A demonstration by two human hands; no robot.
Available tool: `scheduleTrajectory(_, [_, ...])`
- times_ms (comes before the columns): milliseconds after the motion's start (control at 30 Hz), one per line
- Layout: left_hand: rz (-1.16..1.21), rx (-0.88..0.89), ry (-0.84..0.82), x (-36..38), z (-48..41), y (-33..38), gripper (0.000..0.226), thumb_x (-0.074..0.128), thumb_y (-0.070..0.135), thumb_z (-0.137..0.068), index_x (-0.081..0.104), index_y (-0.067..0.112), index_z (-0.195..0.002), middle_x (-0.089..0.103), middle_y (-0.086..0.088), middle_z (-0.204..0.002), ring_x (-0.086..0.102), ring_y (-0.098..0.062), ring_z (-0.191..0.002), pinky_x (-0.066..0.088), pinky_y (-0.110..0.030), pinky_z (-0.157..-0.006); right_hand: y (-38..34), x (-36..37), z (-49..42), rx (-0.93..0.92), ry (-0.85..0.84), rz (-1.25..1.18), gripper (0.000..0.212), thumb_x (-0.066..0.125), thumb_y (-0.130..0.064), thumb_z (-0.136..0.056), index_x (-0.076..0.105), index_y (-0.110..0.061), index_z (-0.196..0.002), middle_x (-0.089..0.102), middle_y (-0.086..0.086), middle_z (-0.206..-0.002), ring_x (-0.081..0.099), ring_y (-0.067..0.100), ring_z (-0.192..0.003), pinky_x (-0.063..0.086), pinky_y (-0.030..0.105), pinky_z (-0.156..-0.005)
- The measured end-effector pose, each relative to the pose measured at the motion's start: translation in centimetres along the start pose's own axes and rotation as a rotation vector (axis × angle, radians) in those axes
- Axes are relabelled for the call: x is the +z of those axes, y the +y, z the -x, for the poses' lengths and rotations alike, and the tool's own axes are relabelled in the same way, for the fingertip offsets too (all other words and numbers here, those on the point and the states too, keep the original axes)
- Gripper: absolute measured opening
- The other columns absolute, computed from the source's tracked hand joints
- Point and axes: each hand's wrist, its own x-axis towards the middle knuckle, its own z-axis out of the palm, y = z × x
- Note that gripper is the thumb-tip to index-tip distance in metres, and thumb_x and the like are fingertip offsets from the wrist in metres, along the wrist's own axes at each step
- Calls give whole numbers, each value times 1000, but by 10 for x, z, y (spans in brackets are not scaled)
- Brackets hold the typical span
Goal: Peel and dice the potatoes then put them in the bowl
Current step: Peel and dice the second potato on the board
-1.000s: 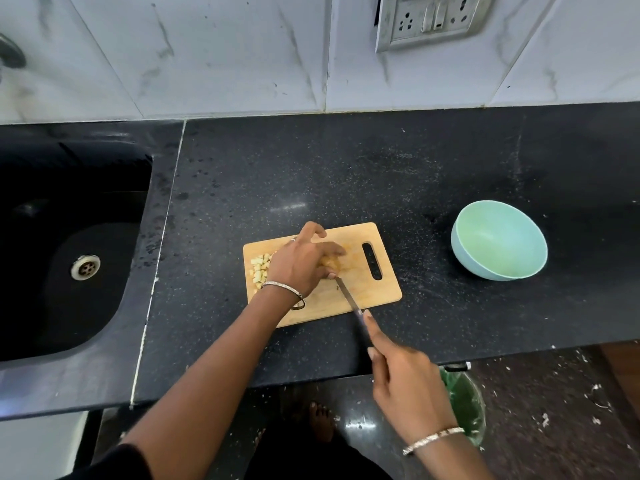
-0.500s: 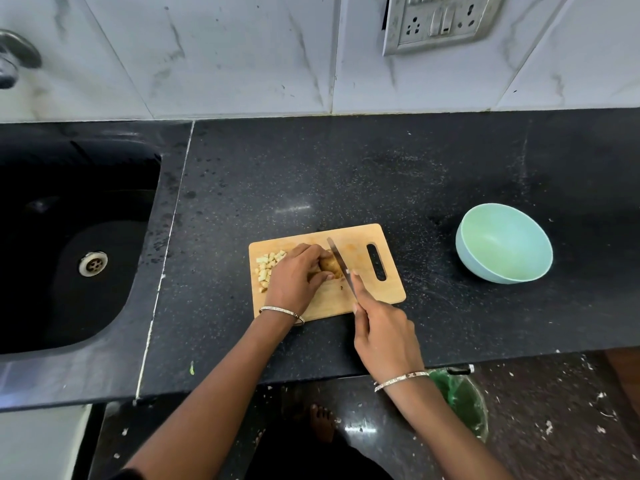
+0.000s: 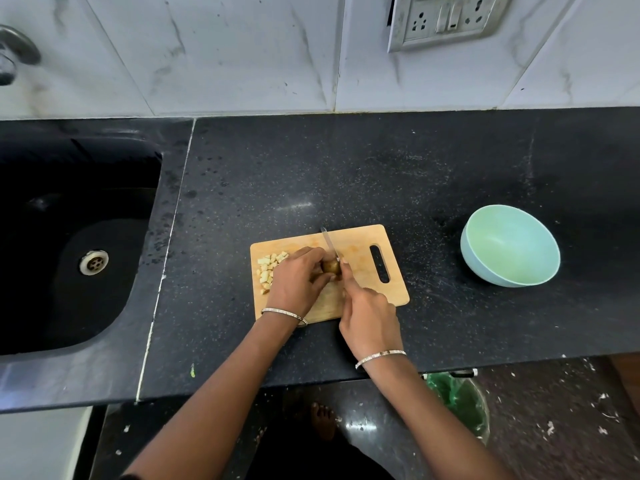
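A small brownish potato (image 3: 331, 266) lies in the middle of the wooden cutting board (image 3: 360, 244). My left hand (image 3: 298, 282) grips it from the left. My right hand (image 3: 370, 317) holds a knife (image 3: 329, 242); the blade points away from me and rests against the potato's right side. A pile of pale potato dice (image 3: 270, 270) sits on the board's left end. The light green bowl (image 3: 510, 245), with nothing in it, stands on the counter to the right of the board.
The black stone counter (image 3: 346, 174) runs to a black sink (image 3: 69, 254) on the left. A socket panel (image 3: 446, 19) is on the tiled wall. Below the counter edge stands a bin with a green liner (image 3: 457, 400).
My right hand has come up from below the counter edge onto the board, bringing the knife against the potato. My left hand has kept its hold on the potato.
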Motion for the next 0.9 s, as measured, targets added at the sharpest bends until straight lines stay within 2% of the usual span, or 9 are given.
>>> scheduleTrajectory(100, [5, -5, 1, 1, -1, -1, 25, 81, 22, -74, 67, 20, -95, 68, 6, -88, 64, -14, -76, 57, -36, -67, 2, 3, 2, 9, -4, 4, 67, 43, -21, -100, 11, -42, -156, 53, 1, -76, 61, 26, -73, 43, 35, -61])
scheduleTrajectory(267, [19, -26, -8, 2, -2, -3, 32, 81, 27, -74, 65, 24, -101, 67, 9, -90, 64, -11, -77, 57, -34, -69, 16, 10, 31, 15, -46, 56, 75, 43, -19, -100, -3, -45, -154, 58, 2, -86, 64, 28, -78, 51, 41, -71])
scheduleTrajectory(433, [-253, 64, -152, -6, -8, 9, 49, 69, 28, -85, 44, 41, -126, 50, 6, -101, 53, -14, -73, 51, -31, -62, 12, 13, 32, 39, -51, 86, 78, 42, -18, -98, -4, -46, -154, 61, 4, -96, 65, 33, -85, 52, 45, -76])
scheduleTrajectory(567, [-265, 39, -220, -9, -17, 14, 35, 69, 23, -87, 60, 42, -115, 43, 7, -98, 55, -16, -76, 52, -31, -64, 12, 9, 33, 42, -57, 51, 76, 42, -17, -98, 1, -46, -154, 62, 5, -95, 65, 33, -85, 53, 46, -75])
scheduleTrajectory(733, [-219, 21, -191, -7, -16, 14, 34, 70, 21, -85, 63, 40, -112, 47, 6, -97, 58, -18, -76, 54, -34, -66, 23, -5, 62, 31, -52, 19, 71, 42, -24, -101, -3, -51, -149, 60, -1, -83, 66, 24, -77, 56, 40, -71])
scheduleTrajectory(800, [-198, 25, -177, -7, -14, 13, 36, 71, 23, -84, 62, 39, -115, 48, 5, -99, 58, -19, -77, 53, -33, -66, 32, -17, 77, 28, -64, -7, 68, 43, -25, -101, 1, -52, -148, 56, -8, -76, 63, 15, -69, 57, 33, -66])
scheduleTrajectory(900, [-122, 11, -123, -6, -8, 10, 46, 75, 27, -80, 52, 33, -120, 55, 5, -104, 60, -17, -82, 52, -32, -68, 35, -32, 78, 12, -18, -31, 67, 45, -25, -100, 11, -54, -150, 47, -15, -64, 51, 5, -57, 50, 24, -58])
